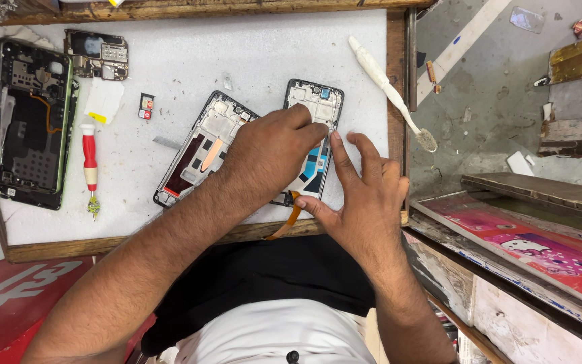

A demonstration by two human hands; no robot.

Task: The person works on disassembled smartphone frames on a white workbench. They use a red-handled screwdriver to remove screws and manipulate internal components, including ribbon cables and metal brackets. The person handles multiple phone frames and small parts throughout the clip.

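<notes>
Head view: left hand and right hand press flat, fingers unclenched, on a phone frame lying on the white worktop, beside another frame.

A matt white worktop is framed in rough, worn wood — the phone frame looks metallic, the screwdriver handle glossy red plastic.

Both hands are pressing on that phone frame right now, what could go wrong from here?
The orange flex cable sticks out under the right hand at the table's edge; it could get pinched or creased. The left hand bears on the phone frame, which overlaps a second frame; uneven pressure might bend it.
</notes>
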